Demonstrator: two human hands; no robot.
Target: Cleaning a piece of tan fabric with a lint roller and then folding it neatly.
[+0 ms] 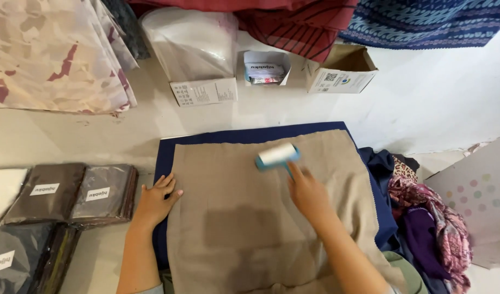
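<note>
1. My right hand [306,191] is clenched around the handle of a lint roller [277,155]. The handle itself is hidden under my fingers, and only the blue frame and the white roll stick out beyond them.
2. The roller sits on the beige cloth [244,218], in its upper middle part, a little below the cloth's far edge. It lies straight ahead of my right hand, on the side away from me.
3. The roll's long axis runs roughly left to right, tilted up slightly at its right end, so it lies crosswise to my forearm. The roll appears to touch the cloth, though the blur keeps me from being sure.
4. My left hand [154,200] is open and flat, fingers spread, gripping nothing. It presses down at the cloth's left edge, partly on the dark blue cloth [164,163] underneath, which shows as a border along the far, left and right sides.
5. Only my right hand is at the roller; the left is well apart from it, across the left half of the beige cloth.
6. To the left lie packed dark garments in clear bags [75,193]. To the right is a heap of coloured fabric [424,218]. Small cardboard boxes [342,73] stand beyond the far edge.
</note>
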